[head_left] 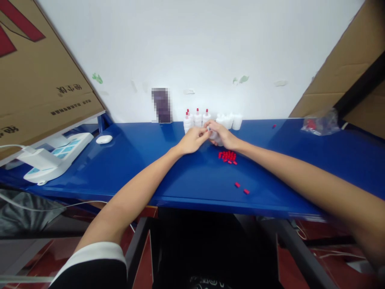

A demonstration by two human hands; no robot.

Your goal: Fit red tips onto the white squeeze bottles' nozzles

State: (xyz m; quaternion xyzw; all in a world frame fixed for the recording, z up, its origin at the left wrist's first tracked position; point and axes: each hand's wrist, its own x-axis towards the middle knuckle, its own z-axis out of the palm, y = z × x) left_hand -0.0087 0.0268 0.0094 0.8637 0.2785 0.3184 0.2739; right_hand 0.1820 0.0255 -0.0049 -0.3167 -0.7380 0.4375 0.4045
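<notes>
R hand (pixel 221 134) closed round a white btl (pixel 215 137), mid-scene toward the blue table's (pixel 144 160) far side; L hand's (pixel 193 139) fingertips at the btl's tip, can't tell if they grip anything. Red-capped btls (pixel 197 119) stand just beyond, to the left; more white btls (pixel 237 122) far right of them. Red cap pile (pixel 229 155) nearer, w/ 2 loose caps (pixel 246 191) nearest. Power strip (pixel 67 154) at left.

ahead: bottles (pixel 197 119) block | left: open tabletop (pixel 141 152) | nearer: red caps (pixel 230 156)
</notes>
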